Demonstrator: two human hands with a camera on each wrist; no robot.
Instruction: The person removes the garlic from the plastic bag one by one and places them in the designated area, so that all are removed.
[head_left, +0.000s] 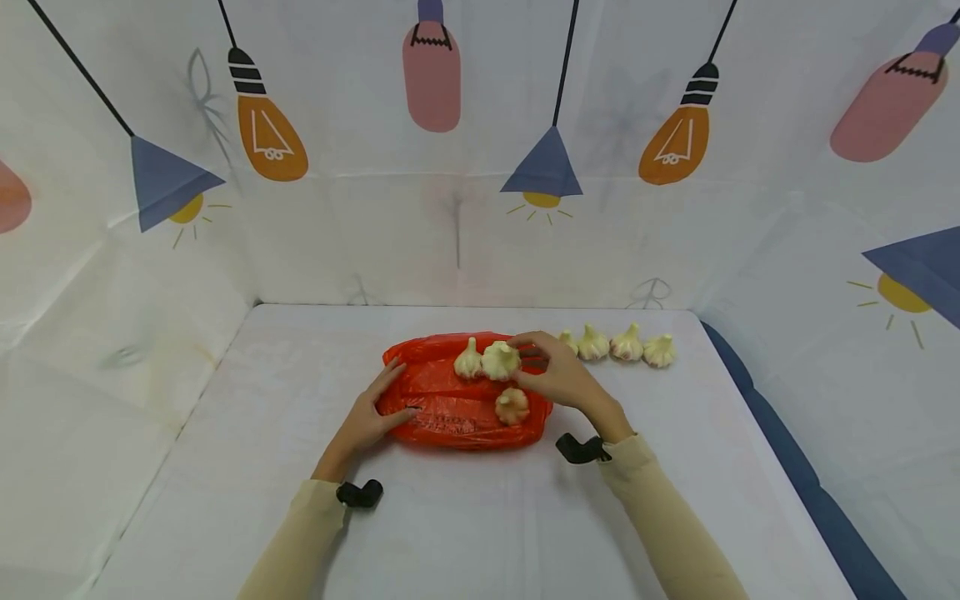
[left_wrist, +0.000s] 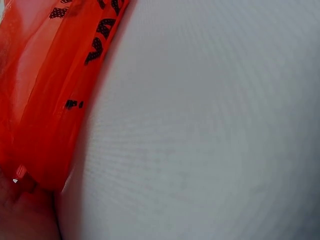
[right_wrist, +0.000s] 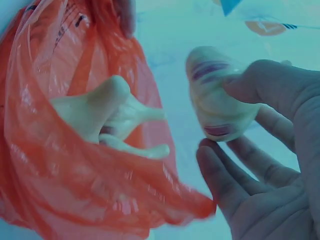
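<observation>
A red plastic bag (head_left: 442,387) lies on the white table, its near side bearing black print (left_wrist: 95,50). My left hand (head_left: 372,414) rests at the bag's left edge, fingers and thumb spread out against the plastic. My right hand (head_left: 551,371) comes in from the right and holds a garlic bulb (right_wrist: 215,95) between thumb and fingers, just over the bag's right part. Two other garlic bulbs sit at the bag, one to the left (head_left: 468,360) and one nearer me (head_left: 512,406). In the right wrist view, pale bulbs (right_wrist: 117,105) show inside the bag's raised red edge.
Several garlic bulbs (head_left: 626,343) stand in a row on the table (head_left: 480,525) at the back right, beyond my right hand. White cloth walls (head_left: 480,242) printed with lamps close off the back and sides. A dark blue edge (head_left: 772,417) runs along the table's right.
</observation>
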